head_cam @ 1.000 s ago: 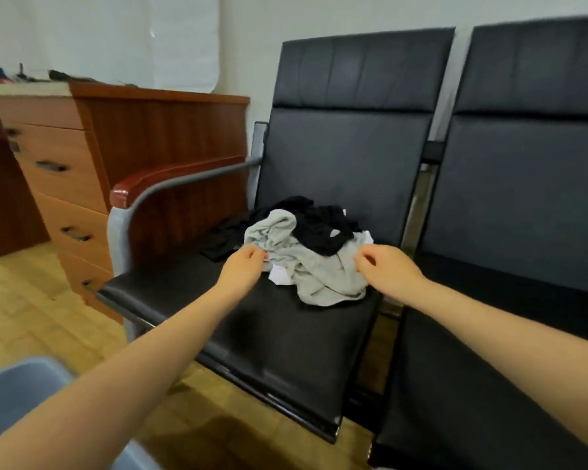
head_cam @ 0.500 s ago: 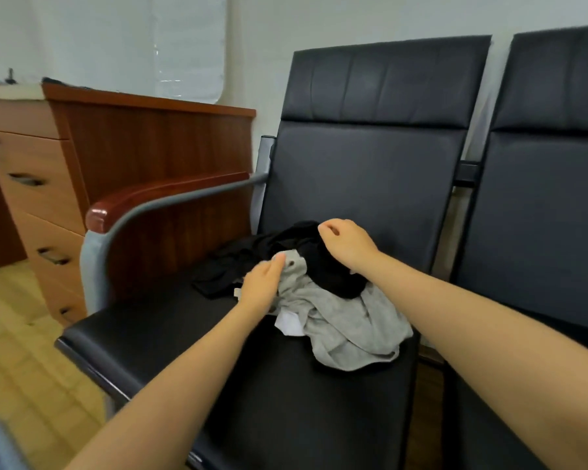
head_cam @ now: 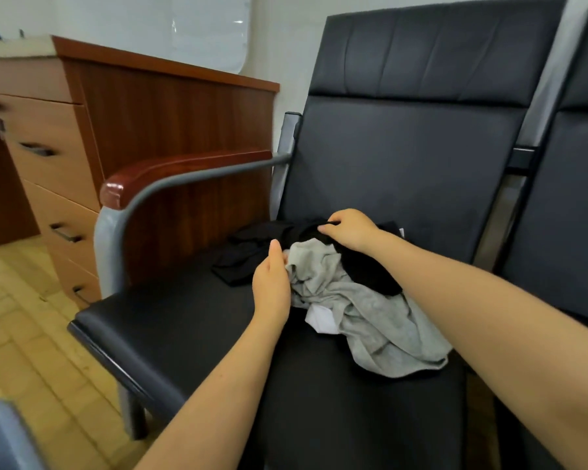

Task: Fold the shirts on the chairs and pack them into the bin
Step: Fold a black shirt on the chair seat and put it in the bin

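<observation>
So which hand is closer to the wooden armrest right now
The left. The left hand is at the grey shirt, nearer the wooden armrest; the right hand pinches the black shirt, farther right.

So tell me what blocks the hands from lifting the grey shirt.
The black shirt lies over the grey shirt's upper part; the right hand pinches it. The left hand touches the grey shirt.

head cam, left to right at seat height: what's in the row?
Wooden drawer unit → chair armrest → left hand → grey shirt → second chair.
</observation>
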